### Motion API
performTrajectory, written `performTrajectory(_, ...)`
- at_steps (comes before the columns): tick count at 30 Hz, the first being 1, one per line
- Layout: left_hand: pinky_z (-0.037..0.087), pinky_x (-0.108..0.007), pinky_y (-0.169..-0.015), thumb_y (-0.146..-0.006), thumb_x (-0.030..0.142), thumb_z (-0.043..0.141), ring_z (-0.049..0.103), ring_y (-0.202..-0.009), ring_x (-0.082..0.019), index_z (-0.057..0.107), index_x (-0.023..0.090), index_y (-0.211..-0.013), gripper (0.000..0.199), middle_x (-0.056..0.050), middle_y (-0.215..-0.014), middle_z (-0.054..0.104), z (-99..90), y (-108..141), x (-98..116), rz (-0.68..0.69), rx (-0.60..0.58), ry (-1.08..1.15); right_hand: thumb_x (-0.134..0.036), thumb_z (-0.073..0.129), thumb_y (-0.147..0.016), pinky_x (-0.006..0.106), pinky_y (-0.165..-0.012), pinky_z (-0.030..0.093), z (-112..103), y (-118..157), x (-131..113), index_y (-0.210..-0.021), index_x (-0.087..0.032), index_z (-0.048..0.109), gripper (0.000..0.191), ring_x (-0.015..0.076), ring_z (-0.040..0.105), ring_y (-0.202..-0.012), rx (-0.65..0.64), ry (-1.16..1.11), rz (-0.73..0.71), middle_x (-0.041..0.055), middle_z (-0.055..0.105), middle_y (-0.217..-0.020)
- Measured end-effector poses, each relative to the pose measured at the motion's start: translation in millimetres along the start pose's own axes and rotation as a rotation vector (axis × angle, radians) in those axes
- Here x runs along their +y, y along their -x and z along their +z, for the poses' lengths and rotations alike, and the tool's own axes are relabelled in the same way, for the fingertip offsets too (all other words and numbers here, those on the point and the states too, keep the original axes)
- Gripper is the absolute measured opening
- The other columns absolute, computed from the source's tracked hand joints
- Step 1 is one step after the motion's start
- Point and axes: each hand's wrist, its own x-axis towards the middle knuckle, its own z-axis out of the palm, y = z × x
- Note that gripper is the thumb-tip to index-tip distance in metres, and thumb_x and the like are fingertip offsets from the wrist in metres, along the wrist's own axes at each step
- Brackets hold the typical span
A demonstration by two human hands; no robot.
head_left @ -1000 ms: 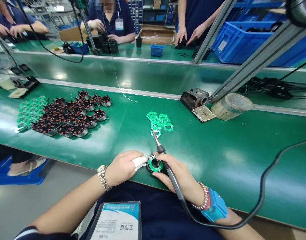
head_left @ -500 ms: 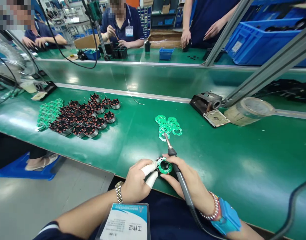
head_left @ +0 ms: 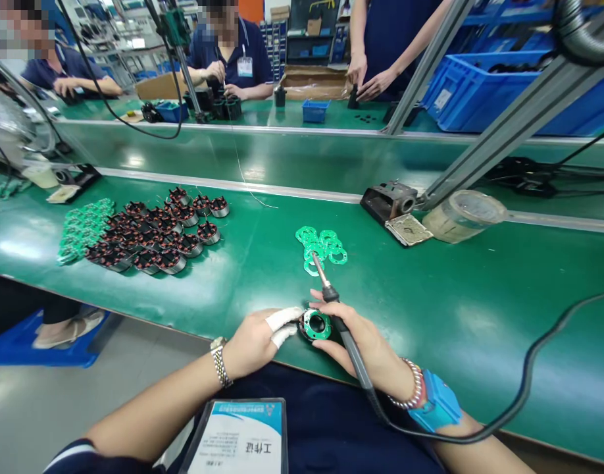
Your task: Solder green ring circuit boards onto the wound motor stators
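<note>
A small round motor stator topped by a green ring board [head_left: 316, 324] sits at the near edge of the green bench [head_left: 430, 316]. My left hand [head_left: 257, 339], with white tape on two fingertips, pinches it from the left. My right hand [head_left: 366, 342] steadies it from the right and also holds a black soldering iron [head_left: 339, 316], whose tip points away toward a small pile of green ring boards [head_left: 322, 245]. A blue strap is on my right wrist.
Several wound stators [head_left: 158, 237] and more green boards [head_left: 79, 230] lie at the left. A soldering iron stand [head_left: 393, 204] and a tape roll [head_left: 462, 214] sit at the back right. People work across the conveyor; blue crates [head_left: 504, 92] stand behind.
Both hands stay on the stator with small finger shifts. The view has swung slightly; the people opposite have moved their hands.
</note>
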Motion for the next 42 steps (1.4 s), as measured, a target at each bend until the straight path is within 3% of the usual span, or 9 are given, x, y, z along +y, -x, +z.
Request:
performTrajectory(6, 0.047, -0.035, -0.085, -0.085, 0.017, 0.042, 0.062, -0.093, -0.020, 0.062, 0.018, -0.102, 0.027, -0.010, -0.098, 0.068, -19.6, -19, -10, 0.318, -0.114, -0.146, -0.020, 0.057, -0.080, 0.039, -0.090, 0.048, -1, -1, 2, -0.111, -0.020, 0.040, 0.036, 0.0221, 0.053, -0.113, -0.009, -0.020, -0.005, 0.0159, 0.056, -0.117)
performTrajectory(12, 0.047, -0.035, -0.081, -0.085, 0.016, 0.043, 0.062, -0.087, -0.021, 0.063, 0.019, -0.097, 0.024, -0.012, -0.091, 0.067, -22.9, -24, -11, 0.372, -0.119, -0.088, -0.019, 0.058, -0.080, 0.038, -0.089, 0.049, -1, 1, 4, -0.110, -0.020, 0.040, 0.036, 0.0214, 0.055, -0.111, -0.012, -0.030, -0.006, 0.0165, 0.055, -0.120)
performTrajectory(17, 0.050, -0.034, -0.072, -0.083, 0.017, 0.045, 0.061, -0.075, -0.020, 0.064, 0.016, -0.086, 0.019, -0.011, -0.080, 0.065, 0.6, -11, -6, 0.251, 0.031, -0.259, -0.018, 0.056, -0.080, 0.037, -0.089, 0.049, 4, 4, 1, -0.111, -0.020, 0.040, 0.035, 0.0218, 0.055, -0.111, 0.037, 0.003, 0.022, 0.0168, 0.055, -0.120)
performTrajectory(21, 0.052, -0.033, -0.071, -0.082, 0.015, 0.044, 0.061, -0.077, -0.019, 0.061, 0.015, -0.095, 0.021, -0.011, -0.087, 0.064, 16.5, 2, 2, 0.137, 0.128, -0.257, -0.020, 0.058, -0.079, 0.038, -0.092, 0.048, 9, 7, 0, -0.114, -0.019, 0.040, 0.038, 0.0230, 0.053, -0.114, 0.082, 0.029, 0.058, 0.0169, 0.056, -0.119)
performTrajectory(27, 0.047, -0.037, -0.092, -0.082, 0.012, 0.043, 0.053, -0.111, -0.022, 0.047, 0.018, -0.113, 0.031, -0.013, -0.119, 0.055, 16.8, 3, 11, 0.071, 0.090, -0.058, -0.019, 0.056, -0.081, 0.036, -0.093, 0.047, 5, -1, 6, -0.113, -0.021, 0.039, 0.036, 0.0213, 0.050, -0.117, 0.026, -0.040, 0.010, 0.0148, 0.054, -0.122)
performTrajectory(32, 0.051, -0.035, -0.086, -0.083, 0.013, 0.044, 0.060, -0.101, -0.020, 0.045, 0.019, -0.110, 0.028, -0.011, -0.109, 0.062, 13.6, 3, 12, -0.057, 0.150, 0.017, -0.017, 0.056, -0.079, 0.039, -0.095, 0.044, 0, -1, 1, -0.114, -0.021, 0.037, 0.041, 0.0228, 0.050, -0.117, 0.039, -0.002, 0.059, 0.0159, 0.049, -0.127)
performTrajectory(34, 0.053, -0.032, -0.080, -0.084, 0.014, 0.044, 0.063, -0.092, -0.018, 0.048, 0.018, -0.110, 0.026, -0.009, -0.101, 0.066, 11.3, 4, 8, 0.001, 0.142, -0.047, -0.019, 0.058, -0.077, 0.039, -0.094, 0.045, 0, 2, -2, -0.115, -0.021, 0.036, 0.044, 0.0235, 0.048, -0.118, 0.023, 0.008, 0.057, 0.0167, 0.048, -0.128)
performTrajectory(37, 0.054, -0.027, -0.074, -0.086, 0.016, 0.044, 0.066, -0.083, -0.016, 0.053, 0.017, -0.106, 0.022, -0.007, -0.092, 0.068, 4.2, 1, 0, 0.206, 0.093, -0.152, -0.019, 0.056, -0.079, 0.037, -0.092, 0.047, 1, 6, -4, -0.114, -0.021, 0.037, 0.040, 0.0225, 0.049, -0.118, 0.019, 0.003, 0.047, 0.0166, 0.050, -0.125)
performTrajectory(42, 0.053, -0.026, -0.071, -0.087, 0.013, 0.041, 0.065, -0.080, -0.015, 0.058, 0.015, -0.098, 0.020, -0.007, -0.087, 0.069, -13.2, -11, -5, 0.432, -0.004, -0.235, -0.019, 0.054, -0.081, 0.037, -0.093, 0.046, 2, 7, 2, -0.114, -0.020, 0.037, 0.038, 0.0215, 0.048, -0.118, -0.005, -0.017, 0.010, 0.0156, 0.052, -0.123)
